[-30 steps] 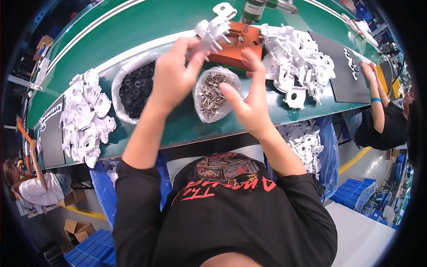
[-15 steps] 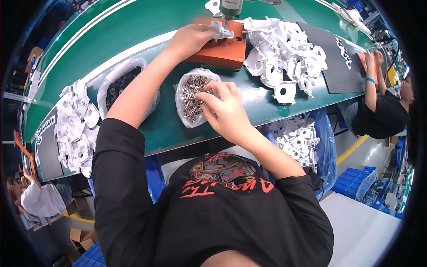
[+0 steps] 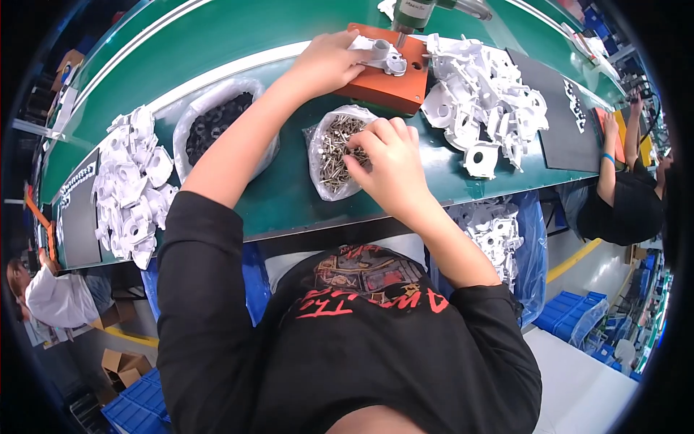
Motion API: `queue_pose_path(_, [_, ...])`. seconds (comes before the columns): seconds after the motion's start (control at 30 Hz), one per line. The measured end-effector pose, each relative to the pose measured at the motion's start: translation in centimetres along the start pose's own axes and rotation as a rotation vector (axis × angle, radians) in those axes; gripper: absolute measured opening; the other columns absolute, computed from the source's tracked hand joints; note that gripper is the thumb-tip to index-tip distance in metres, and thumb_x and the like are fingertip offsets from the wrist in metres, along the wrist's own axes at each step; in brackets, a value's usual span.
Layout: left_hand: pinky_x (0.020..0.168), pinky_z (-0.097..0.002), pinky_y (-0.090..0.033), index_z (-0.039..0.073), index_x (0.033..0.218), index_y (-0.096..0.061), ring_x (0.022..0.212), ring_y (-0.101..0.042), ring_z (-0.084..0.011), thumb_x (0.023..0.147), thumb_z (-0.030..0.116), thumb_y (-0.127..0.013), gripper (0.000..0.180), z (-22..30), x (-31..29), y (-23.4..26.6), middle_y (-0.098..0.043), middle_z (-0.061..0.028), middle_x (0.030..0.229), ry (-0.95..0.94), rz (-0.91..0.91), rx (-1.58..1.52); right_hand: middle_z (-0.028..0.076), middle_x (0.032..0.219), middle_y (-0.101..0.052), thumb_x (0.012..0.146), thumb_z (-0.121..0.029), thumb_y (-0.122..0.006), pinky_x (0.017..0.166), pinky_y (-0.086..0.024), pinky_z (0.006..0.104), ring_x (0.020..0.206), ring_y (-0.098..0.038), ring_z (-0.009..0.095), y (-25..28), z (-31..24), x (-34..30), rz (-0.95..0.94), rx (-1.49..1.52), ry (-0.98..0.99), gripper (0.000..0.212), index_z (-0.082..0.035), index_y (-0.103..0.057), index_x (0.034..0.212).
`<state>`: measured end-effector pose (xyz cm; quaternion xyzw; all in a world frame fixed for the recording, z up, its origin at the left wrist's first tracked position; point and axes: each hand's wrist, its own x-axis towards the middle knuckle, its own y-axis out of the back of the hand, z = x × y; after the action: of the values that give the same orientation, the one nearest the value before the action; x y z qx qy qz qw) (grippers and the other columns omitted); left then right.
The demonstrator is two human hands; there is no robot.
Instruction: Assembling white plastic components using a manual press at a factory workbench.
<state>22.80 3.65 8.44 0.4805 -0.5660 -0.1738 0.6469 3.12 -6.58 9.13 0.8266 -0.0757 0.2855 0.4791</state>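
Note:
My left hand [image 3: 331, 65] grips the near left end of a white plastic part [image 3: 389, 59] that lies on an orange block [image 3: 383, 88]. Just behind the part, the bit of a green and silver powered screwdriver [image 3: 413, 16] points down; whether it touches anything I cannot tell. My right hand [image 3: 394, 163] reaches over a clear plastic bag [image 3: 340, 194] of loose metal screws [image 3: 334, 148]. Its thumb and fingers are curled together at the screws' right side. Any screw between those fingertips is hidden.
Heaps of white plastic parts lie right [image 3: 491, 101] and left [image 3: 134, 188] on the green bench. A bag of black parts [image 3: 211, 134] stands left of the screws. A dark mat [image 3: 560, 116] lies right. Co-workers [image 3: 614, 206] sit at both sides.
My right hand's fingers have closed in at the screws. The screwdriver bit now shows farther from the white part's raised ring. The whole view has shifted a little.

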Motion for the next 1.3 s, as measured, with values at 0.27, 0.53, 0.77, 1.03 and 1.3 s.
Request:
queue_pose_path(0.27, [0.074, -0.0348, -0.047, 0.002, 0.101, -0.06, 0.078, -0.06, -0.0271, 0.083, 0.019, -0.057, 0.025, -2.4, -9.3, 11.5, -0.062, -0.0158, 0.084, 0.548, -0.156, -0.349, 0.002, 0.081, -0.053, 0.066, -0.009, -0.071, 0.073, -0.038, 0.0365, 0.081, -0.048, 0.024, 0.0, -0.1, -0.3, 0.01, -0.056, 0.012, 0.017, -0.01, -0.062, 0.081])
queue_pose_path(0.53, [0.066, -0.0318, -0.044, 0.001, 0.094, -0.06, 0.068, -0.053, -0.02, 0.079, 0.016, -0.062, 0.022, -3.6, -15.5, 16.2, -0.057, -0.0103, 0.075, 0.752, -0.406, -0.291, 0.001, 0.077, -0.054, 0.066, -0.007, -0.07, 0.07, -0.036, 0.0356, 0.079, -0.049, 0.023, -0.2, -0.2, -0.2, 0.003, -0.089, 0.032, 0.013, -0.009, -0.061, 0.075])
queue_pose_path(0.77, [0.065, -0.0351, -0.044, 0.001, 0.088, -0.059, 0.069, -0.053, -0.0232, 0.079, 0.017, -0.063, 0.018, -2.4, -15.0, 15.2, -0.053, -0.0115, 0.075, 0.724, -0.438, -0.316, 0.002, 0.078, -0.056, 0.071, -0.004, -0.067, 0.07, -0.035, 0.0342, 0.077, -0.05, 0.022, -0.2, -0.2, 0.1, 0.009, -0.03, 0.008, 0.012, -0.008, -0.058, 0.079])
queue_pose_path(1.03, [0.066, -0.0341, -0.045, 0.0, 0.086, -0.054, 0.074, -0.059, -0.025, 0.084, 0.014, -0.058, 0.015, -3.2, -15.2, 15.2, -0.057, -0.0124, 0.085, 0.742, -0.215, -0.338, 0.006, 0.079, -0.06, 0.074, 0.002, -0.064, 0.07, -0.043, 0.0302, 0.073, -0.055, 0.02, 0.7, 0.0, 0.2, 0.061, 0.252, -0.063, 0.012, -0.003, -0.055, 0.081])
queue_pose_path(1.3, [0.063, -0.0213, -0.046, 0.0, 0.091, -0.053, 0.067, -0.058, -0.0093, 0.085, 0.009, -0.059, 0.013, -3.4, -10.9, 14.3, -0.061, -0.0092, 0.092, 0.924, 0.16, -0.835, 0.006, 0.08, -0.056, 0.079, 0.005, -0.06, 0.068, -0.042, 0.0232, 0.074, -0.052, 0.013, 2.3, -0.3, 0.9, 0.069, 0.564, -0.16, 0.016, 0.0, -0.061, 0.094])
